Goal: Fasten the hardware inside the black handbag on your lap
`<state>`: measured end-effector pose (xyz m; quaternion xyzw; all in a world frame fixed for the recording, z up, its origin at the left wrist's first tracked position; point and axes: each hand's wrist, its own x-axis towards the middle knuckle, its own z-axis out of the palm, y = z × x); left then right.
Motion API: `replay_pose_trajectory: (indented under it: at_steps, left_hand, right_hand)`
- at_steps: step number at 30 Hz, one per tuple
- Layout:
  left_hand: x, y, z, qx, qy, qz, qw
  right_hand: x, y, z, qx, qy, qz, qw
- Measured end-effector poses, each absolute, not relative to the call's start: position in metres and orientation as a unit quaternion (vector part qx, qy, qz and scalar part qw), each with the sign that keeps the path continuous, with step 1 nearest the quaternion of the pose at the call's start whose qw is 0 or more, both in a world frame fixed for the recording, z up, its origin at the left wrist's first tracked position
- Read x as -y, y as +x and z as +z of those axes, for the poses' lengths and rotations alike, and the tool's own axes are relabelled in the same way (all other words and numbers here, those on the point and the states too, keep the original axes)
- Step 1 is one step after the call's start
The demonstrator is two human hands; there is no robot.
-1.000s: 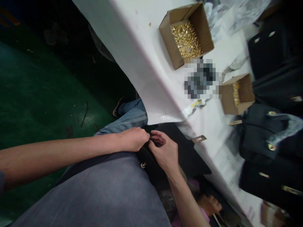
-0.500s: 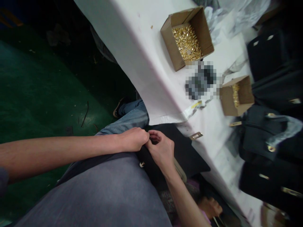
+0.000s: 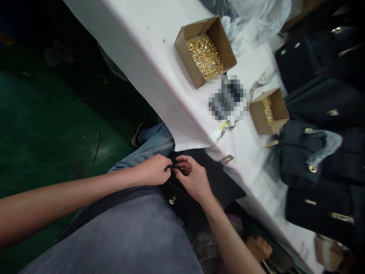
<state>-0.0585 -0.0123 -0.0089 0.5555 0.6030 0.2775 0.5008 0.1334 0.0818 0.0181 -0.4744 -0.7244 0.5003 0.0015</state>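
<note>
Both hands meet over a black bag [image 3: 182, 207] on my lap, which has a small gold fitting [image 3: 172, 200] on it. My left hand [image 3: 156, 170] is closed, its fingers pinching a dark, narrow strap-like piece [image 3: 174, 167]. From the other side my right hand [image 3: 195, 178] grips the same piece between thumb and fingers, with its other fingers curled. The piece is small and partly covered by the fingers, so its exact kind does not show. Beside the right hand, a flat black panel [image 3: 225, 179] extends toward the table.
A white-covered table [image 3: 159, 72] bears a carton [image 3: 185, 57] of gold fittings, a smaller carton [image 3: 259, 118], a blurred-out object [image 3: 226, 99] and a metal plate [image 3: 227, 159]. Black bags [image 3: 299, 152] stand at right. Another person's hand [image 3: 259, 247] is low right.
My hands have drawn slightly apart, and the dark piece between them now shows. The view has shifted, so the table's things appear farther left.
</note>
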Motion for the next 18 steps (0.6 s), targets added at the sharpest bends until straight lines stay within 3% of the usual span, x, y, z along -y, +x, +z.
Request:
replay_pose_trajectory:
  at_steps: [15,18]
  left_hand:
    - [0.001,-0.033,-0.011,-0.674,0.537,0.199,0.467]
    - [-0.009,-0.039,0.006,-0.655,0.542,0.216,0.479]
  right_hand:
    - [-0.08,0.135,0.02,0.643,-0.526,0.553,0.065]
    - [-0.095,0.133,0.028,0.671,-0.514,0.534,0.036]
